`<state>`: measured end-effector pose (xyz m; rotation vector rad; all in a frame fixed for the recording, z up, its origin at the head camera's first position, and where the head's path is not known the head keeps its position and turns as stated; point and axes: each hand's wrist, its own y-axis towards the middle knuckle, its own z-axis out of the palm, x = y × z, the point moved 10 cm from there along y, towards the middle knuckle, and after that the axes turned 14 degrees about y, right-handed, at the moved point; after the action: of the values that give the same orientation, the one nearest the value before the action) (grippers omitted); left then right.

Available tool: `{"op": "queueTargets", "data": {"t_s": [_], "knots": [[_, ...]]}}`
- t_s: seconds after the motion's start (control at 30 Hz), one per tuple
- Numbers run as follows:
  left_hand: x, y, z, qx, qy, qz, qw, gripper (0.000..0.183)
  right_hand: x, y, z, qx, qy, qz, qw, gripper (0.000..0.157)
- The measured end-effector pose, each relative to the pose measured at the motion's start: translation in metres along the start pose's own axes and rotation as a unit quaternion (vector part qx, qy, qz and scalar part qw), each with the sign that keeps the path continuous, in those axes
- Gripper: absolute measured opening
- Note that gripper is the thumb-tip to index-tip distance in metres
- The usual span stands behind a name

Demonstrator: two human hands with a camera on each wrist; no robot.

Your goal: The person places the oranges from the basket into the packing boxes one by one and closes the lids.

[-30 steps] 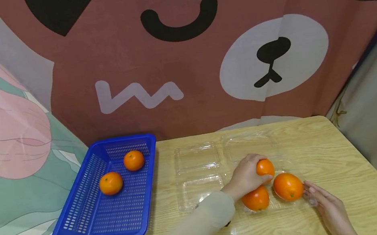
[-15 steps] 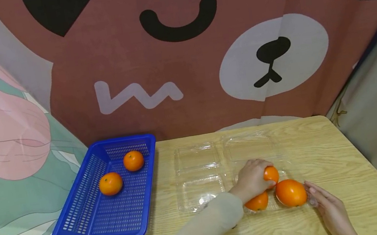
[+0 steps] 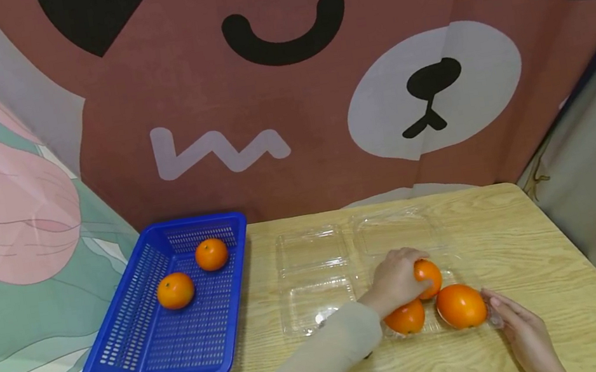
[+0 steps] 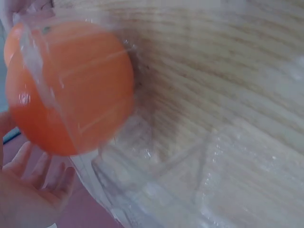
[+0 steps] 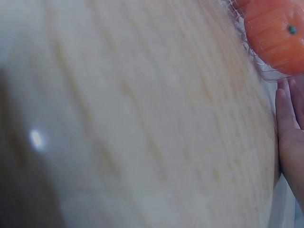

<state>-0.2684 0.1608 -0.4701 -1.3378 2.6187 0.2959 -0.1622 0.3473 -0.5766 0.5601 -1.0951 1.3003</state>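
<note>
In the head view, my left hand [image 3: 400,277] grips an orange [image 3: 430,277] over the right-hand clear plastic box [image 3: 394,231]. Two more oranges sit in that box: a front-left one [image 3: 407,320], partly covered by the hand, and a right one [image 3: 462,306]. My right hand [image 3: 524,329] lies at the box's right edge, fingers extended and touching it or nearly so. Seen from the left wrist, an orange [image 4: 71,90] shows through clear plastic. The right wrist view has straight fingers beneath the box wall and an orange [image 5: 278,40] behind it.
A blue perforated basket [image 3: 235,343] with two oranges [image 3: 175,290] stands on the left of the wooden table [image 3: 575,299]. Between basket and hands lies a second clear box [image 3: 321,304], its lid folded back. A bear-print curtain [image 3: 316,112] hangs behind the table.
My left hand has shifted slightly right and nearer with its orange. The right orange has moved a little towards the front. My right hand stays in place.
</note>
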Motion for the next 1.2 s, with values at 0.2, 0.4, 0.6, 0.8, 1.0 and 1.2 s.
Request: {"op": "queueTargets", "data": {"t_s": [0.2,0.4,0.6,0.8,1.0,1.2], "knots": [[0.016,0.004,-0.012,-0.019,-0.046,-0.049,0.9976,0.036,-0.002,0.0,-0.002,-0.01,-0.005,0.009,1.0,0.029],[0.032,0.007,-0.015,-0.017,-0.063,-0.085,0.9943,0.035,-0.002,0.001,-0.002,-0.014,-0.011,0.014,1.0,0.031],[0.05,0.011,-0.017,-0.016,-0.083,-0.114,0.9898,0.036,-0.002,0.001,-0.001,-0.013,-0.015,0.02,1.0,0.033],[0.07,0.014,-0.018,-0.005,-0.089,-0.15,0.9847,0.039,-0.002,0.001,-0.002,-0.012,-0.017,0.016,1.0,0.034],[0.089,0.015,-0.017,-0.003,-0.122,-0.2,0.9723,0.042,-0.002,0.0,-0.002,-0.015,-0.013,0.013,1.0,0.031],[0.108,0.014,-0.012,-0.013,-0.237,-0.249,0.939,0.049,-0.002,0.0,-0.001,-0.014,-0.011,0.014,1.0,0.035]]}}
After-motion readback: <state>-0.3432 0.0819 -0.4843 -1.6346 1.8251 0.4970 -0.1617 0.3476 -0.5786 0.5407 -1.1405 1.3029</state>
